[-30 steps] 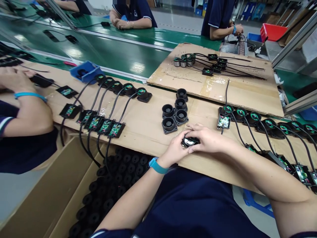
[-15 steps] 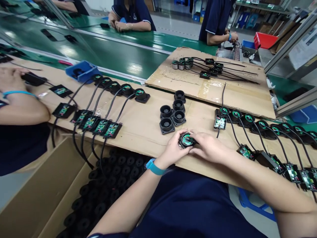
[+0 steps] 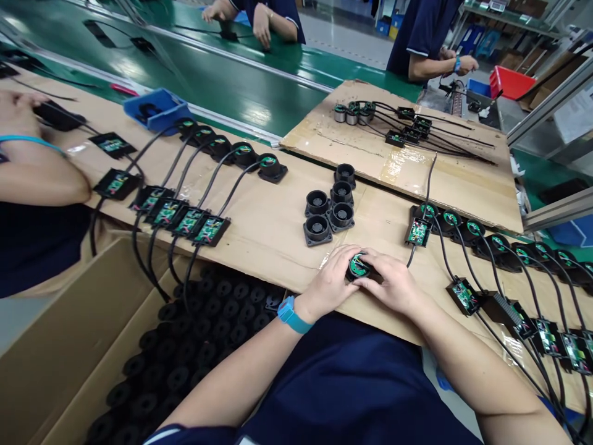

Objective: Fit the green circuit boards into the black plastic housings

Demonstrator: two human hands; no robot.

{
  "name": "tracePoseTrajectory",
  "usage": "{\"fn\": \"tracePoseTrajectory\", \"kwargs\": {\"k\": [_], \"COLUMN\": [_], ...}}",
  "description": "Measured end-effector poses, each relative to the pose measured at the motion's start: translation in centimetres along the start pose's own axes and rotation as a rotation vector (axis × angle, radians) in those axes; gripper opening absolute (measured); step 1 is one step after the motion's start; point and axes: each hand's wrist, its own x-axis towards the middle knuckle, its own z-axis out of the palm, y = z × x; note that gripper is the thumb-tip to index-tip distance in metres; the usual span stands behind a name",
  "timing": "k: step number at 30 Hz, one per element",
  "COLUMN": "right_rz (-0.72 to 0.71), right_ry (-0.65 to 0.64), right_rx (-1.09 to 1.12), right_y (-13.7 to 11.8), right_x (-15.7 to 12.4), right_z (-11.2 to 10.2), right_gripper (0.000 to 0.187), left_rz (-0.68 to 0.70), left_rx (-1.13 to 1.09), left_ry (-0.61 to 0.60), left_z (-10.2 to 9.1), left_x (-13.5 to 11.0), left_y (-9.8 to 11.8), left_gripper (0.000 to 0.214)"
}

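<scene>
Cupping the housing (image 3: 358,266), your left hand (image 3: 332,281) and right hand (image 3: 392,279) wrap its sides near the surface's (image 3: 273,225) front edge. It probably handles light and stiff, but its exposed board (image 3: 356,269) and wires (image 3: 361,259) look fragile; grip around the outside.

Ahead of us we see a long green table (image 3: 217,83), its top shiny with reflections; across it we find one person (image 3: 282,15) in a dark shirt and, farther right, another person (image 3: 421,37); near the latter we spot a red tub (image 3: 512,84) beside a blue crate (image 3: 480,89); to our left we have a blue bin (image 3: 172,110), a co-worker (image 3: 37,176) and a cardboard box (image 3: 69,346).
</scene>
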Motion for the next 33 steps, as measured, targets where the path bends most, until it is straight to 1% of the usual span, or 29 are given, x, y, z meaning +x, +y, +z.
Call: {"fn": "tracePoseTrajectory", "kwargs": {"k": [3, 6, 9, 12, 15, 16, 17, 19, 21, 22, 23, 25, 26, 28, 30, 31, 33], "right_rz": [-0.009, 0.033, 0.081, 0.112, 0.11, 0.097, 0.084, 0.082, 0.131, 0.159, 0.176, 0.184, 0.186, 0.21, 0.213, 0.203, 0.185], "right_ry": [0.053, 0.052, -0.004, -0.092, -0.148, -0.131, -0.085, 0.079, 0.223, 0.246, 0.224, 0.14, 0.12, 0.143, 0.181, 0.163, 0.093], "right_rx": [-0.056, -0.097, -0.124, -0.149, -0.157, -0.154, -0.154, -0.173, -0.207, -0.221, -0.226, -0.222, -0.218, -0.212, -0.219, -0.222, -0.22], "right_y": [0.0, -0.2, -0.7, -1.3, -1.8, -1.9, -2.0, -2.1, -2.0, -1.8, -1.6, -1.4, -1.4, -1.5, -1.8, -1.9, -2.0], "right_x": [0.0, 0.3, 1.2, 2.3, 2.8, 2.7, 2.5, 2.0, 1.3, 1.1, 0.9, 0.8, 0.8, 0.9, 1.0, 1.0, 1.0], "right_z": [0.7, 1.3, 1.3, 0.8, 0.0, -0.3, -0.6, -1.2, -1.5, -1.4, -1.3, -1.0, -0.8, -0.6, -0.4, -0.1, 0.5], "right_gripper": [0.038, 0.037, 0.036, 0.032, 0.027, 0.026, 0.025, 0.029, 0.036, 0.036, 0.035, 0.032, 0.032, 0.034, 0.036, 0.036, 0.034], "left_rz": [-0.041, -0.133, -0.195, -0.231, -0.259, -0.266, -0.271, -0.271, -0.258, -0.247, -0.237, -0.23, -0.231, -0.227, -0.198, -0.175, -0.108], "left_rx": [0.003, 0.01, -0.002, -0.06, -0.11, -0.124, -0.136, -0.15, -0.147, -0.145, -0.142, -0.133, -0.126, -0.109, -0.067, -0.024, 0.088], "left_ry": [-0.001, -0.021, -0.029, -0.039, -0.038, -0.032, -0.018, 0.025, 0.067, 0.079, 0.082, 0.076, 0.071, 0.075, 0.111, 0.133, 0.146], "left_z": [0.1, 0.1, 0.0, -0.1, 0.0, 0.0, 0.0, 0.1, 0.0, 0.0, 0.0, -0.1, -0.1, -0.1, -0.2, -0.2, -0.2], "left_x": [-0.1, -0.1, 0.0, 0.1, 0.0, -0.1, -0.1, -0.2, -0.2, -0.2, -0.2, -0.2, -0.2, -0.4, -0.6, -0.7, -1.0], "left_y": [-0.1, -0.1, 0.0, 0.2, 0.3, 0.2, 0.2, 0.2, 0.2, 0.2, 0.2, 0.3, 0.2, 0.3, 0.3, 0.3, 0.4], "left_gripper": [0.065, 0.067, 0.07, 0.072, 0.085, 0.093, 0.101, 0.118, 0.133, 0.137, 0.14, 0.141, 0.14, 0.14, 0.138, 0.135, 0.121]}}
